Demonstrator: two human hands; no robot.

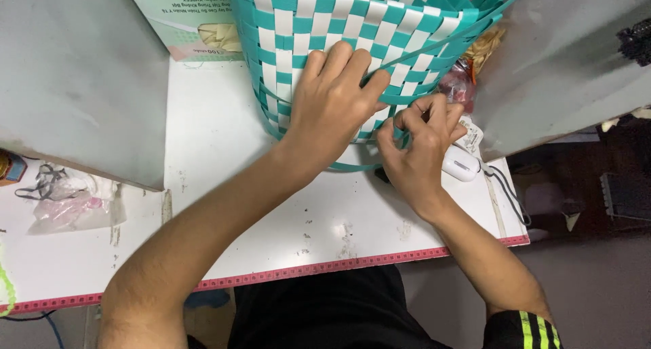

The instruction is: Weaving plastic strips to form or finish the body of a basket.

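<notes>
A basket point(380, 23) woven from teal and white plastic strips lies on its side on the white table point(224, 179). My left hand point(336, 94) presses flat on the basket's woven wall, fingers spread. Just to its right, my right hand point(420, 142) pinches a loose teal strip point(400, 133) at the basket's lower edge. Another teal strip point(447, 40) arcs free along the upper right side of the basket.
A green and white carton point(186, 20) stands behind the basket on the left. A small white device point(461, 162) with a dark cord lies by my right hand. Grey panels flank the table. A clear plastic bag point(68, 203) lies at far left. A pink tape measure point(271, 276) lines the table's front edge.
</notes>
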